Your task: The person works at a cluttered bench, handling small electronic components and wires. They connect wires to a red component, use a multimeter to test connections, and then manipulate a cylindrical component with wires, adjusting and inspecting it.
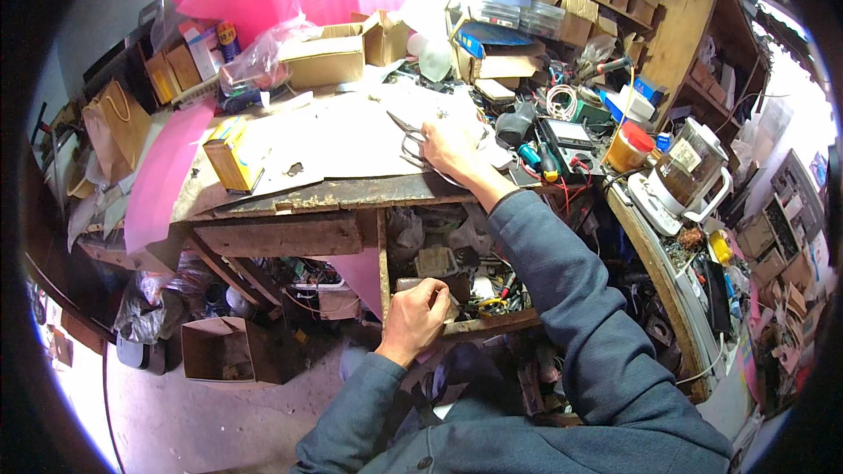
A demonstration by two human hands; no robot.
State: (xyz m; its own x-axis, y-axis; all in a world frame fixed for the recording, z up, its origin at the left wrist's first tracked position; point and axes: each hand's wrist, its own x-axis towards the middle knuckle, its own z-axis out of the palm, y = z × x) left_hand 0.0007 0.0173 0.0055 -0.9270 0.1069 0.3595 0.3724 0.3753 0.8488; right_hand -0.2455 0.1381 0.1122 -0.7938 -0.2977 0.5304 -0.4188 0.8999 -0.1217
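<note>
On the pale sheet [342,136] over the workbench, my right hand [452,147] is closed around a dark pair of scissors [409,133]; most of its fingertips are hidden. My right forearm reaches across the pulled-out drawer [492,325] below the bench top. At the drawer's left front corner, my left hand [413,320] is curled into a fist over the wooden front edge, which it seems to grip; its fingertips are out of sight. Inside the drawer lie small tools, wires and plastic bags.
A yellow box [234,155] stands on the bench's left part. Cardboard boxes [325,57] line the back. To the right are a meter [566,136], screwdrivers [549,162], a red-lidded jar [630,147] and a glass kettle [694,167]. An open carton [219,351] sits on the floor.
</note>
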